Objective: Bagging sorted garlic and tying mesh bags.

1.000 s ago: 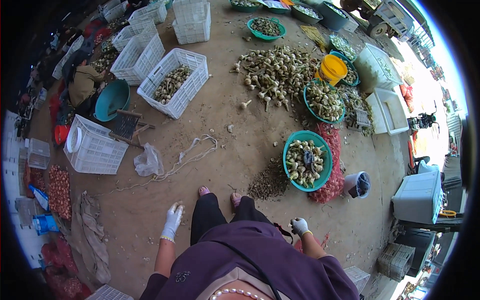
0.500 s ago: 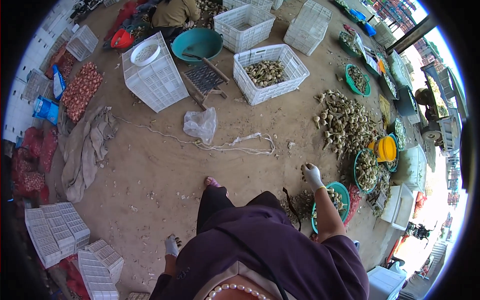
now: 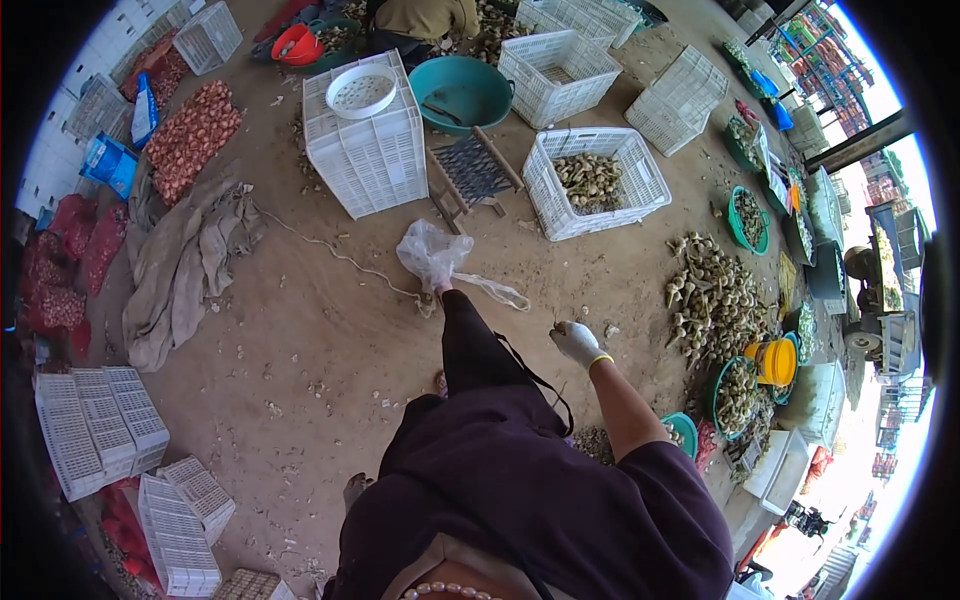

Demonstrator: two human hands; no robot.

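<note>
My right hand (image 3: 580, 343), in a whitish glove with bare dark fingertips, hangs over the dirt floor in front of me. Its fingers are loosely bent, and I see nothing held in them. Low beside my body, my left hand (image 3: 357, 488) shows only in part; my shirt hides the rest, including most of its fingers. One foot stands against a clear plastic bag (image 3: 430, 252) on the ground. From that bag a pale cord (image 3: 340, 257) trails off to the left, and a white strip (image 3: 497, 291) lies to its right. A low wooden stool (image 3: 472, 170) with a woven seat stands just beyond.
A white crate (image 3: 640, 190) holds garlic bulbs; a garlic heap (image 3: 715, 300) lies to the right, near a yellow bucket (image 3: 772, 362). An upturned crate (image 3: 370, 165) carries a white basin (image 3: 360, 91). Behind are a green tub (image 3: 470, 85) and a crouching person (image 3: 425, 20). Crates (image 3: 100, 425) stand left.
I have stepped forward, one foot now reaching the plastic bag. My right hand has swung inward to the left; my left hand has drawn back beside my body.
</note>
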